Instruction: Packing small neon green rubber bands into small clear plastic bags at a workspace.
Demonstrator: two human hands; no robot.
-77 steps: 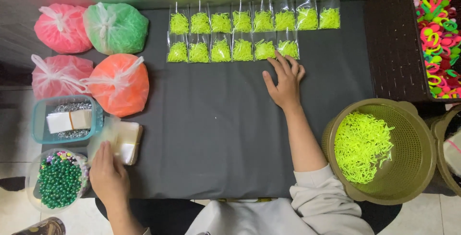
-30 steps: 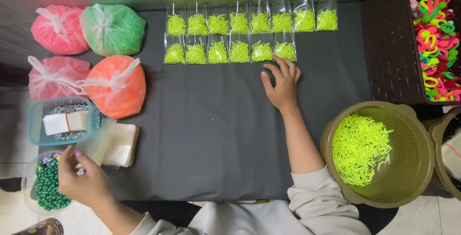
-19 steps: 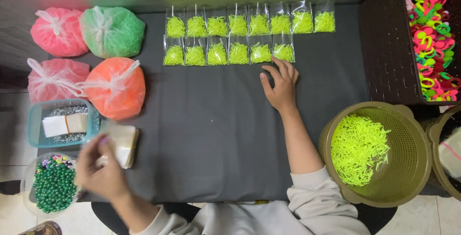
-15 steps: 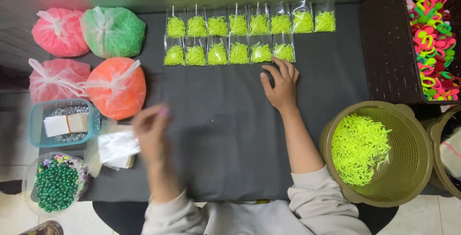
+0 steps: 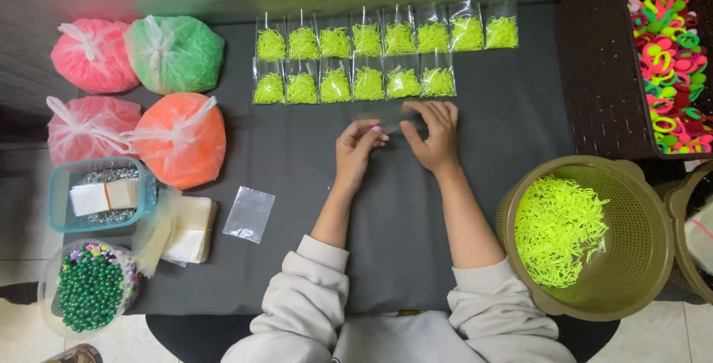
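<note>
My left hand [image 5: 357, 152] and my right hand [image 5: 433, 134] meet over the middle of the dark grey table [image 5: 297, 274], both pinching an empty clear plastic bag [image 5: 392, 118] held between them. Just beyond the fingers lie two rows of small clear bags filled with neon yellow bands [image 5: 356, 62]. Another empty clear bag [image 5: 249, 214] lies flat on the table to the left of my left forearm. An olive basket [image 5: 639, 237] at my right holds a heap of loose neon yellow bands [image 5: 557, 231].
Pink, green and orange tied bags [image 5: 178, 139] sit at the left. A teal tray [image 5: 56, 200], a stack of empty bags [image 5: 186, 228] and a tub of green beads [image 5: 90, 296] line the near left. A dark crate of coloured bands [image 5: 668, 59] stands at the right.
My left hand left the bag stack at the near left, crossed the table with a clear bag, and joined my right hand. One empty bag now lies loose beside the stack.
</note>
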